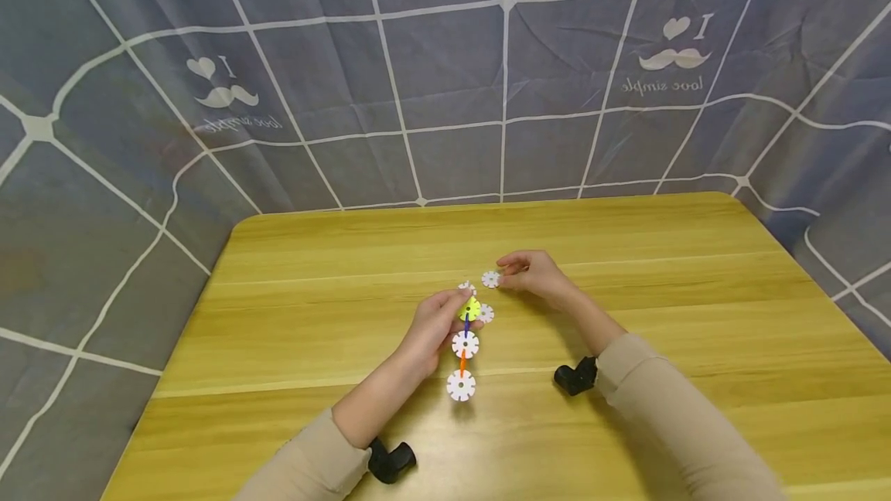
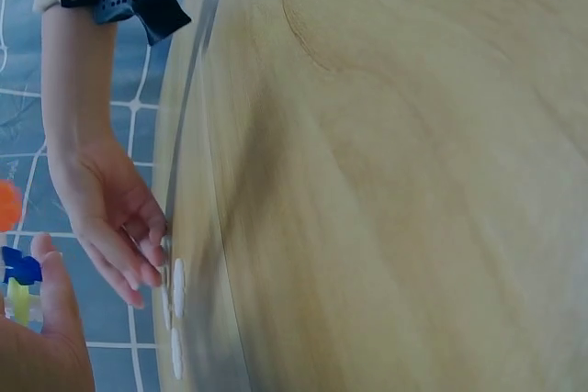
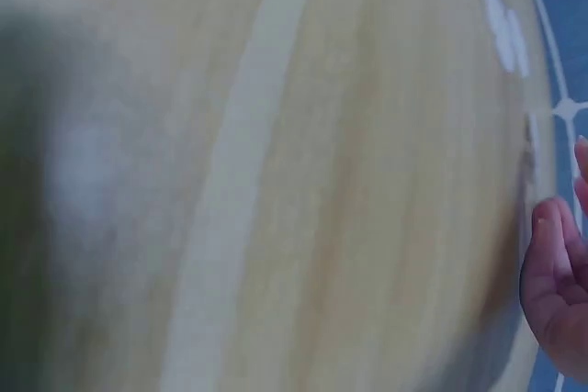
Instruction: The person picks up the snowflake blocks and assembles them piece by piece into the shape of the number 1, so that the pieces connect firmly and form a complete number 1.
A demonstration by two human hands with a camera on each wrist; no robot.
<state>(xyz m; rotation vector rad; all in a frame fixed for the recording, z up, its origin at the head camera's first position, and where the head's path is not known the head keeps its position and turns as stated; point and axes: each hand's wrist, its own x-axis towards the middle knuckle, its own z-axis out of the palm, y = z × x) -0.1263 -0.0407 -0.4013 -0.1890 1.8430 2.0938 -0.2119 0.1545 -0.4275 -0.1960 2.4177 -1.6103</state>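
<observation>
My left hand (image 1: 433,325) pinches a yellow-green notched disc (image 1: 473,309). From it a chain runs toward me: a blue piece (image 1: 467,324), a white disc (image 1: 465,344), an edge-on orange piece (image 1: 462,362) and another white disc (image 1: 461,386). Just beyond the left hand, the fingertips of my right hand (image 1: 536,277) touch the edge of a white disc (image 1: 490,279); its fingers look loosely bent. In the left wrist view the right hand (image 2: 110,213) is low over the table, near flat white discs (image 2: 178,288).
White discs (image 1: 486,313) lie beside and behind the left hand on the wooden table (image 1: 313,253). Black straps with a black device (image 1: 576,377) sit at both wrists. A grey curtain with white lines (image 1: 445,83) hangs behind the table's far edge.
</observation>
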